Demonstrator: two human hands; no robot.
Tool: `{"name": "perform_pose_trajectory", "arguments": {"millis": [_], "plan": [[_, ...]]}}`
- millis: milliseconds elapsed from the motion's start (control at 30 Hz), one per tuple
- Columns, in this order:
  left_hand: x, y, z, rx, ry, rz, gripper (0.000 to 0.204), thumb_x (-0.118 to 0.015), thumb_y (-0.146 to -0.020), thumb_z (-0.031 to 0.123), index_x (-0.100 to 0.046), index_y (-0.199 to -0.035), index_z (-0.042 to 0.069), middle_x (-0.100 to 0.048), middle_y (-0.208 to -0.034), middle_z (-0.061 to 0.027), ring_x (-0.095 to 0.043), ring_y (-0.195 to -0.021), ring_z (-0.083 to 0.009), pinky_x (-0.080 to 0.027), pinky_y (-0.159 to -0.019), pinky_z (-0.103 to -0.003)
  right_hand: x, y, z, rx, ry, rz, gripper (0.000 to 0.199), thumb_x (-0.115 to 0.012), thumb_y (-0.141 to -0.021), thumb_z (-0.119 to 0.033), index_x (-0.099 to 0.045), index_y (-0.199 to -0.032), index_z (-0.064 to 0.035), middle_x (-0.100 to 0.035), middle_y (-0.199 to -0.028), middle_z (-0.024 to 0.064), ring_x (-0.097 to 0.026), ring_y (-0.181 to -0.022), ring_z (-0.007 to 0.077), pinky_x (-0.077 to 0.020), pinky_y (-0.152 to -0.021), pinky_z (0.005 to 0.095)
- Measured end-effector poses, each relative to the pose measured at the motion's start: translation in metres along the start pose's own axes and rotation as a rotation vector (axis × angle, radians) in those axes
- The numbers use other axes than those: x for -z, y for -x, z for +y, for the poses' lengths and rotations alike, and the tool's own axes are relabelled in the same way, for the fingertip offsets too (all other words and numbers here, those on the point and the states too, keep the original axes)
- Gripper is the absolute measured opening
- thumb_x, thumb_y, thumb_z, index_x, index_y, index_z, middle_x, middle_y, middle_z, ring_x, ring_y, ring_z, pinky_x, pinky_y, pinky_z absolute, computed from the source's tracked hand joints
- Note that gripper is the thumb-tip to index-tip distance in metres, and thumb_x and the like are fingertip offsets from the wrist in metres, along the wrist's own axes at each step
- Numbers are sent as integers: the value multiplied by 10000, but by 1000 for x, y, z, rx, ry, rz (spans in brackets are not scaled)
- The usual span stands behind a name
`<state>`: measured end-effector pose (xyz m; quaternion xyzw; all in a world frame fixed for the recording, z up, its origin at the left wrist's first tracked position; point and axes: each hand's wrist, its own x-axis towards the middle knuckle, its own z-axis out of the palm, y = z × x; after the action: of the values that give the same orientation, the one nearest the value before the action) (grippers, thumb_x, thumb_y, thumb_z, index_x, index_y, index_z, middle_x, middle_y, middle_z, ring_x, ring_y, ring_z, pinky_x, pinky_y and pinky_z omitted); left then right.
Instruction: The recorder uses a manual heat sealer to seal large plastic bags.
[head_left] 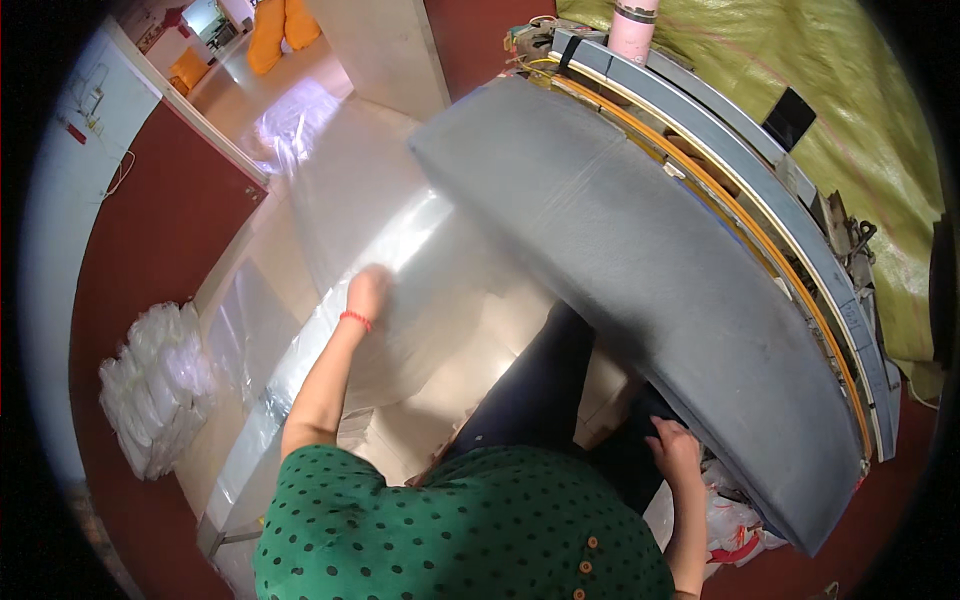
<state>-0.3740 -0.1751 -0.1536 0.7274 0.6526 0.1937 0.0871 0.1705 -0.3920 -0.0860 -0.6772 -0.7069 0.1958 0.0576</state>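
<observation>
A long strip of clear plastic film (345, 265) hangs or lies on my left, stretching from the grey bench top down toward the lower left. My left hand (369, 291), with a red bead bracelet on its wrist, is at this film. Motion smears its fingers, so their grip cannot be made out. My right hand (678, 448) hangs low by the near edge of the grey bench top (640, 240), fingers slightly bent and apart, with nothing seen in them. Below the bench, near that hand, are crumpled plastic bags (730, 515).
Along the bench's far side runs a long curved-looking sealing machine (720, 130) with an orange strip. A pink bottle (632, 35) and a black phone (789, 118) rest there, by a yellow-green tarp (860, 90). Stacked clear bags (158, 385) lie on the left floor; a doorway opens beyond.
</observation>
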Motion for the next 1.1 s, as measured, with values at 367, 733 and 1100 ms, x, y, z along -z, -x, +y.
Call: {"name": "perform_pose_trajectory", "arguments": {"millis": [367, 733, 1100], "plan": [[66, 83, 251, -659, 612, -253, 33, -583, -753, 73, -554, -753, 57, -568, -782, -56, -554, -725, -229, -453, -607, -317, 16, -95, -145, 608, -530, 72, 432, -633, -695, -105, -501, -1104, -54, -524, -1102, 130, -497, -1024, 283, -415, -845, 352], [86, 61, 333, -778, 855, -368, 273, -643, -700, 172, -532, -892, 13, -520, -975, -108, -493, -935, -296, -402, -784, -377, 52, -35, -88, 477, -1159, -43, 20, -556, -706, -22, -556, -716, -5, -584, -805, 80, -555, -768, 150, -444, -632, 262], [138, -19, 380, -1063, 580, -258, 119, -617, -765, 136, -559, -724, 40, -525, -631, -69, -527, -542, -223, -401, -476, -305, 99, 53, -27, 47, -545, -185, 281, -706, -623, -137, -584, -864, -61, -596, -643, 65, -569, -561, 170, -454, -553, 295]]}}
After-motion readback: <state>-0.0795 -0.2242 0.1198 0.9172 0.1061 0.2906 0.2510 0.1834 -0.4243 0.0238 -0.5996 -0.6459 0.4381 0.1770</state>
